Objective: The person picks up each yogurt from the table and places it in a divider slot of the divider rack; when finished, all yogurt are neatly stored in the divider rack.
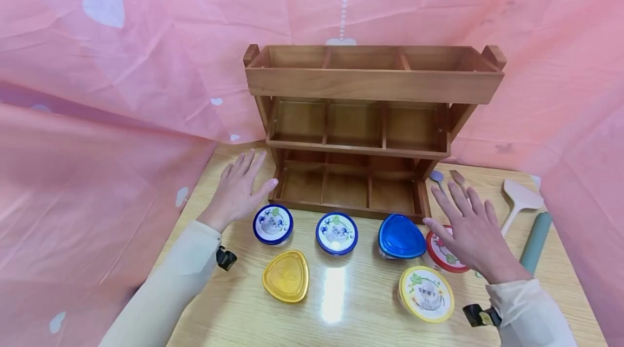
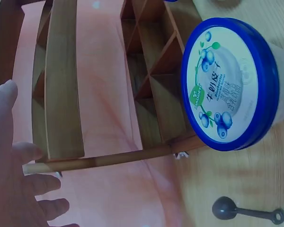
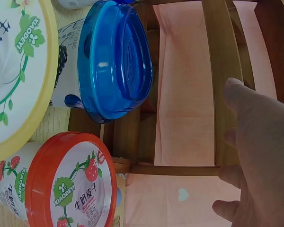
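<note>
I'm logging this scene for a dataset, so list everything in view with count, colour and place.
Wooden rack: 1, brown, three tiers, table's back.
Round blue-lid cups: 2, in front of rack.
Blue triangular-lid cup: 1, front right.
Red-lid cup: 1, under right hand.
Round yellow-lid cup: 1, near right.
Yellow triangular-lid cup: 1, near left.
Utensils: several, right of rack.
Pink cloth: backdrop.
Left hand: open, over table.
Right hand: open.

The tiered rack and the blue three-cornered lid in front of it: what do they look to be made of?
The rack looks like stained wood with a satin finish: brown boards with visible grain. The blue lid seems to be glossy, slightly see-through plastic: it shows a bright highlight and moulded ridges in the right wrist view.
</note>
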Tool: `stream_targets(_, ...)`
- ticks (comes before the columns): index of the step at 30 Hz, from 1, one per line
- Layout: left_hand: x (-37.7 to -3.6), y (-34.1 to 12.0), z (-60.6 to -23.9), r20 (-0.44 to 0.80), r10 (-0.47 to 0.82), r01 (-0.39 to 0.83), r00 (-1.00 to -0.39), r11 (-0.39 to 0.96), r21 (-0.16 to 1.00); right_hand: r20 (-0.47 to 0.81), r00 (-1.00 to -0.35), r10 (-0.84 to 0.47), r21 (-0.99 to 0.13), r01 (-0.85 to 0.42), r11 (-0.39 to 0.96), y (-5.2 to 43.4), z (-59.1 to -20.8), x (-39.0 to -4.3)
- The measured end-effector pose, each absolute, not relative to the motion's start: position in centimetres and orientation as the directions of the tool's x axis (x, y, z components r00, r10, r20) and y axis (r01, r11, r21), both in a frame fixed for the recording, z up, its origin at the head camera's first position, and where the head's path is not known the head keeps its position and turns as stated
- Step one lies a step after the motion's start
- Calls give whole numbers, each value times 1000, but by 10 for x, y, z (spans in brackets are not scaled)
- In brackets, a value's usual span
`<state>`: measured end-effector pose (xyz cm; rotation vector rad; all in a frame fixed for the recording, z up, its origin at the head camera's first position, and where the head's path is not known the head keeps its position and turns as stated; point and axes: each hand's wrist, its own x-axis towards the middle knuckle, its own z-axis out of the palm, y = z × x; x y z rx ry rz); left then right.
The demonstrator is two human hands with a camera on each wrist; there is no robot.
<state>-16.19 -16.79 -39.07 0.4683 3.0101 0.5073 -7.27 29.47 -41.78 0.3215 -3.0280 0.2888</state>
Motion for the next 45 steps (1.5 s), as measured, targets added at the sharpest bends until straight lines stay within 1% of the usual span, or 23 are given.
stream_targets(4, -172, -170, -395, -16, 261, 231, -965, 879, 417, 103, -975, -198, -186, -215, 959, 293, -419, -70)
stream_targets(8, -187, -173, -400, -44, 198, 140, -979, 816, 561, 92, -979, -182, -203, -197, 959, 291, -419, -66)
stream_targets(13, -204, -177, -398, -115, 128, -3, -985, 654, 756, 85, -983, -163, -223, -179, 958, 292, -420, -59)
stream_targets(15, -211, -179, -396, -114, 110, -28, -987, 585, 811, 80, -984, -157, -234, -171, 957, 293, -420, -55)
stream_targets(19, -226, -184, -393, -85, 84, -40, -993, 440, 897, 98, -983, -157, -249, -177, 952, 295, -424, -47)
stream_targets(24, -237, -187, -388, -69, 54, -48, -996, 322, 945, 141, -977, -163, -267, -196, 944, 299, -429, -36)
stream_targets(27, -241, -186, -385, -71, 46, -56, -996, 277, 959, 166, -972, -166, -273, -207, 940, 301, -432, -32)
stream_targets(34, -247, -181, -384, -56, 36, -46, -998, 246, 968, 165, -976, -144, -299, -188, 935, 300, -438, -23)
stream_targets(40, -258, -173, -389, -38, 38, -32, -999, 151, 988, 200, -970, -140, -296, -197, 935, 299, -449, -12)
stream_targets(45, -267, -163, -397, -4, 50, 2, -999, 115, 993, 180, -979, -93, -331, -149, 932, 303, -455, -2)
